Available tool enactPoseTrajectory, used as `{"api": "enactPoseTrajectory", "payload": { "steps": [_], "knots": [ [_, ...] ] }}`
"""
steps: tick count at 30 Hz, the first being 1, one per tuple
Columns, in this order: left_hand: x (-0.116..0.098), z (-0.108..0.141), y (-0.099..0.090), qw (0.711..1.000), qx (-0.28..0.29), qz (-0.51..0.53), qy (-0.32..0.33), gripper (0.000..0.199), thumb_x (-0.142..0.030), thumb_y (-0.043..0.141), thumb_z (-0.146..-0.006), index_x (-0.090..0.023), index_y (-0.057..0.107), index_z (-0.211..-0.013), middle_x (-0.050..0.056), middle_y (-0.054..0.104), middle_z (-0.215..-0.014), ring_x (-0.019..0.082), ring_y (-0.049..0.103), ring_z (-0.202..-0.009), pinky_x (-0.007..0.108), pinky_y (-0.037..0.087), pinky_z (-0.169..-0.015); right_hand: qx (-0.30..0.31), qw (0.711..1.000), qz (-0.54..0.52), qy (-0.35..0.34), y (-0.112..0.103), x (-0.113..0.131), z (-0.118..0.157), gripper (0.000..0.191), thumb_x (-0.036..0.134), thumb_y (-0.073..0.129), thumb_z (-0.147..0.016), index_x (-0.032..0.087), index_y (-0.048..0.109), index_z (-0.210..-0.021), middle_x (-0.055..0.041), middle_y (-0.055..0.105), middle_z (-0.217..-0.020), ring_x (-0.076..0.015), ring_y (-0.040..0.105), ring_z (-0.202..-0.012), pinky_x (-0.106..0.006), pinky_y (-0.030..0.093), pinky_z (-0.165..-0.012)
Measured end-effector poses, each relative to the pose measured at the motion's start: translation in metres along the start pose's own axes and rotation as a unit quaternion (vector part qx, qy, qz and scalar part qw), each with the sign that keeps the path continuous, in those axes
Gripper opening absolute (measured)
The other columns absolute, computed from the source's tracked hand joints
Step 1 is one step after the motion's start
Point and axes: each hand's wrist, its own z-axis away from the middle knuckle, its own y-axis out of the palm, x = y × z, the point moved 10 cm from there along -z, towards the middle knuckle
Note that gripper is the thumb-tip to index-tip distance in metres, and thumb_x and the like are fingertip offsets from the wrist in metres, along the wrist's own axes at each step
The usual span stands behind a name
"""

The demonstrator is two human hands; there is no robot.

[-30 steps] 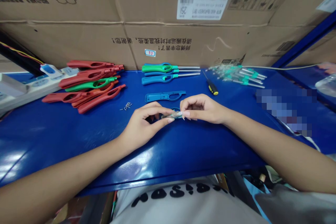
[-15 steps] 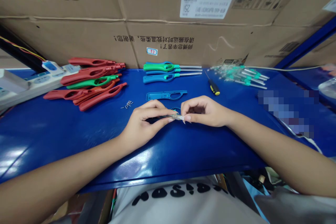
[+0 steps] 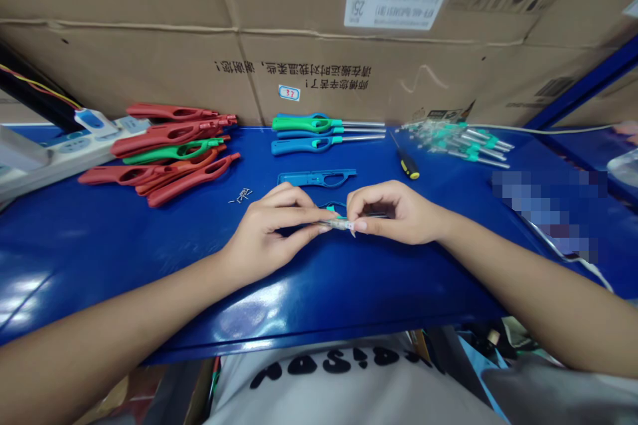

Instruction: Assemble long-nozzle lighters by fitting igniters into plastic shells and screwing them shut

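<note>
My left hand (image 3: pixel 282 226) is closed, its thumb and fingers pinching a slim, clear-grey lighter insert (image 3: pixel 341 224). At the insert's right end, the thumb and fingertips of my right hand (image 3: pixel 399 214) are pressed together on it. Much of the insert is hidden by the fingers. Just behind the fingertips shows part of a blue lighter shell with a finger loop (image 3: pixel 331 204), with some teal beside it. Farther back lies an open blue shell half (image 3: pixel 316 178). Small screws (image 3: pixel 243 195) lie loose near my left hand.
Red, orange and green lighter shells (image 3: pixel 192 186) are piled at the left by a white power strip (image 3: pixel 74 149). Blue and green lighters with metal tubes (image 3: pixel 304 145) lie at the back. A screwdriver (image 3: pixel 409 165) and a heap of clear inserts (image 3: pixel 463 139) lie right, before a cardboard box (image 3: pixel 164 73).
Both hands stay nearly in place on the insert, shifted very slightly right. A dark thin rod now shows behind my right fingers. The camera view has tilted slightly.
</note>
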Motion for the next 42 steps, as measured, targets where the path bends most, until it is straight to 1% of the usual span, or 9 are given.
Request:
{"api": "enactPoseTrajectory", "payload": {
  "steps": [5,9,13,16,20,25,33,37,42],
  "knots": [
    [0.002,0.000,0.004,0.999,0.017,0.036,-0.006,0.023,-0.012,0.076,-0.085,-0.023,0.078,-0.106,0.002,0.077,-0.092,0.014,0.067,-0.082,0.029,0.054,-0.078,0.011,1.000,-0.019,0.005,0.005,-0.002,-0.002,0.014,0.023,0.065,-0.093,0.014,0.066,-0.083,-0.0013,0.066,-0.079,-0.0098,0.059,-0.071,-0.023,0.048,-0.069],
    [-0.001,0.000,0.004,0.999,0.016,0.034,0.012,0.022,-0.012,0.075,-0.086,-0.024,0.077,-0.105,0.003,0.077,-0.092,0.016,0.068,-0.084,0.032,0.055,-0.079,0.021,1.000,-0.020,0.000,0.010,0.000,-0.001,0.013,0.024,0.066,-0.092,0.013,0.067,-0.084,-0.0012,0.066,-0.079,-0.0095,0.060,-0.072,-0.023,0.049,-0.071],
    [-0.009,-0.002,-0.002,0.999,-0.006,0.003,0.044,0.022,-0.010,0.074,-0.087,-0.024,0.077,-0.104,0.003,0.077,-0.093,0.016,0.068,-0.085,0.032,0.054,-0.078,-0.002,0.999,0.029,-0.026,0.005,0.009,0.000,0.014,0.024,0.068,-0.091,0.013,0.068,-0.083,-0.0026,0.066,-0.079,-0.0108,0.061,-0.074,-0.024,0.050,-0.073],
    [-0.012,-0.003,-0.007,0.998,-0.023,-0.018,0.048,0.022,-0.010,0.073,-0.087,-0.025,0.077,-0.104,0.002,0.077,-0.095,0.015,0.068,-0.085,0.032,0.053,-0.078,-0.024,0.996,0.065,-0.054,0.001,0.019,0.002,0.013,0.024,0.069,-0.091,0.013,0.070,-0.084,-0.0032,0.067,-0.080,-0.0108,0.061,-0.072,-0.024,0.050,-0.070],
    [-0.015,-0.002,-0.010,0.997,-0.040,-0.031,0.056,0.024,-0.009,0.072,-0.087,-0.025,0.076,-0.105,0.002,0.077,-0.097,0.015,0.067,-0.084,0.033,0.054,-0.078,-0.032,0.993,0.082,-0.073,-0.001,0.025,0.004,0.009,0.022,0.069,-0.090,0.014,0.072,-0.090,-0.0034,0.069,-0.080,-0.0115,0.062,-0.070,-0.025,0.051,-0.067],
    [-0.016,-0.002,-0.011,0.996,-0.048,-0.043,0.063,0.024,-0.008,0.072,-0.087,-0.025,0.076,-0.105,0.003,0.076,-0.096,0.017,0.067,-0.085,0.034,0.054,-0.078,-0.038,0.991,0.095,-0.089,0.000,0.030,0.005,0.008,0.019,0.068,-0.090,0.013,0.072,-0.089,-0.0042,0.069,-0.079,-0.0114,0.062,-0.069,-0.025,0.050,-0.065],
    [-0.016,-0.002,-0.010,0.997,-0.035,-0.037,0.064,0.026,-0.008,0.073,-0.087,-0.023,0.075,-0.108,0.004,0.075,-0.096,0.016,0.066,-0.085,0.033,0.053,-0.077,-0.048,0.989,0.110,-0.083,-0.001,0.033,0.005,0.009,0.020,0.066,-0.092,0.014,0.067,-0.086,-0.0027,0.064,-0.079,-0.0106,0.058,-0.070,-0.024,0.047,-0.065],
    [-0.013,-0.001,-0.008,0.998,-0.033,-0.033,0.049,0.025,-0.010,0.074,-0.087,-0.024,0.075,-0.108,0.003,0.075,-0.094,0.015,0.065,-0.083,0.032,0.052,-0.077,-0.052,0.990,0.107,-0.075,-0.002,0.032,0.005,0.011,0.022,0.063,-0.093,0.014,0.065,-0.086,-0.0023,0.063,-0.079,-0.0108,0.057,-0.071,-0.024,0.046,-0.066],
    [-0.010,-0.001,-0.008,0.998,-0.040,-0.035,0.029,0.023,-0.015,0.076,-0.086,-0.024,0.075,-0.107,0.001,0.073,-0.085,0.015,0.063,-0.078,0.032,0.050,-0.075,-0.057,0.995,0.081,-0.019,-0.004,0.019,0.004,0.015,0.029,0.067,-0.091,0.014,0.068,-0.088,-0.0034,0.066,-0.078,-0.0122,0.057,-0.069,-0.025,0.047,-0.064]
  ]
}}
